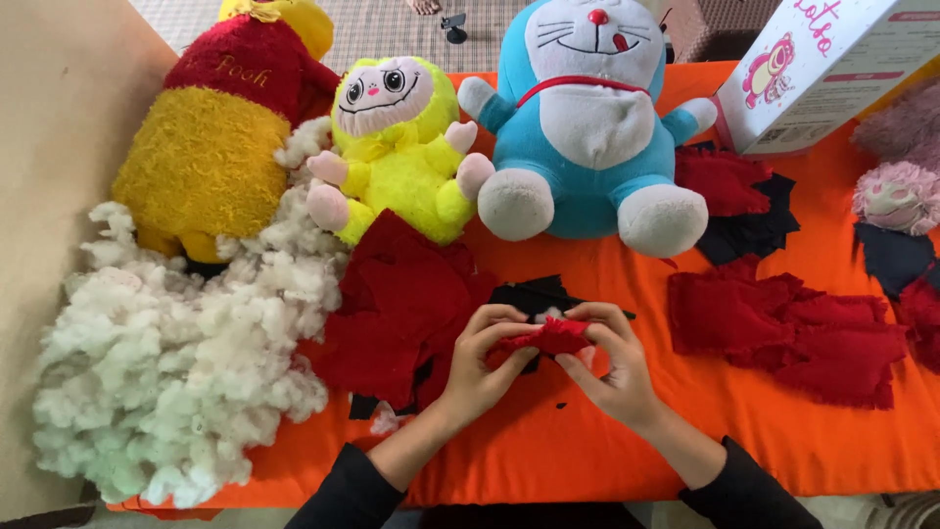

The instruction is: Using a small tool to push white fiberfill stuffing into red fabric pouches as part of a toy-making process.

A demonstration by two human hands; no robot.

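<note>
— What's held?
— A small red cloth piece (554, 336), crumpled, with white stuffing peeking out, above the table's (587, 441) near edge, mid-way along.
— And the hands?
— The left hand (482, 364) and right hand (615, 360) both pinch it, fingers curled closed, wrists angled inward.
— Any packaging?
— A white box (822, 69) with pink print, tilted, at the far right corner.

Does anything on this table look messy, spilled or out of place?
Yes. A big heap of white stuffing spreads over the orange cloth at the left edge and against the yellow bear. Red fabric scraps lie scattered unevenly. Both hands, left hand and right hand, pinch a small red piece.
</note>
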